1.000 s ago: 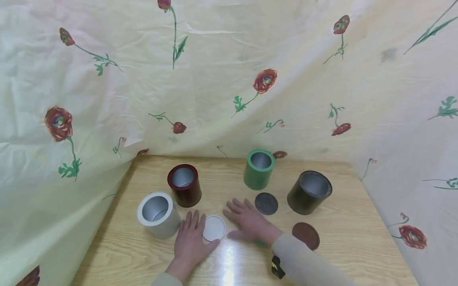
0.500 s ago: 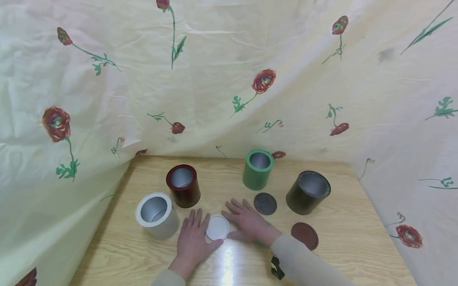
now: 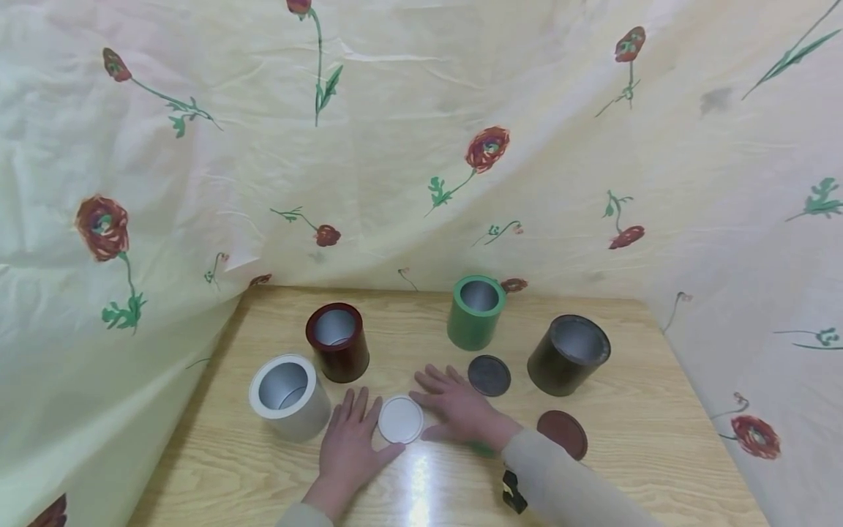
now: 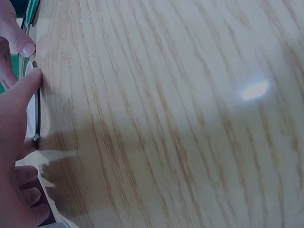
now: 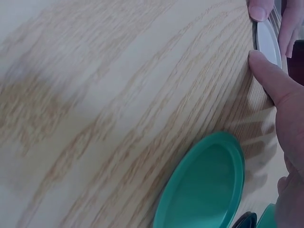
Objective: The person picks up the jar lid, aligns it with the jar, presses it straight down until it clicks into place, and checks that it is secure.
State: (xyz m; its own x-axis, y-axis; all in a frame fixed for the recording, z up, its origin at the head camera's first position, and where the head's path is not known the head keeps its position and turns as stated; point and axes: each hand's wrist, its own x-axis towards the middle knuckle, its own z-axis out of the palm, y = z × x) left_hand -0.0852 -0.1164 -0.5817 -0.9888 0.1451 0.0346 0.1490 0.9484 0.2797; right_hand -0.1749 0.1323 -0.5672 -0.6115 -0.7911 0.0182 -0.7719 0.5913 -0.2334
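Note:
A round white lid (image 3: 401, 419) lies flat on the table between my two hands. To its left, my left hand (image 3: 352, 443) rests with fingers spread, the thumb just by the lid's near edge. On the other side my right hand (image 3: 461, 410) lies with straight fingers, and its fingertips and thumb are at the lid's right edge. In the right wrist view the right thumb (image 5: 270, 73) is beside the white lid. Below the right wrist lies a green lid (image 5: 204, 185), mostly hidden in the head view.
An open white canister (image 3: 299, 410) and a dark red canister (image 3: 344, 359) stand at left. A green canister (image 3: 470, 326) and a black canister (image 3: 560, 366) stand at right. A black lid (image 3: 489, 375) and a brown lid (image 3: 562, 434) lie nearby. Flowered cloth (image 3: 395, 146) hangs behind.
The white lid has slid a little to the right, towards my right hand. My left hand moved right with it, then drew slightly back left. The right hand has hardly moved.

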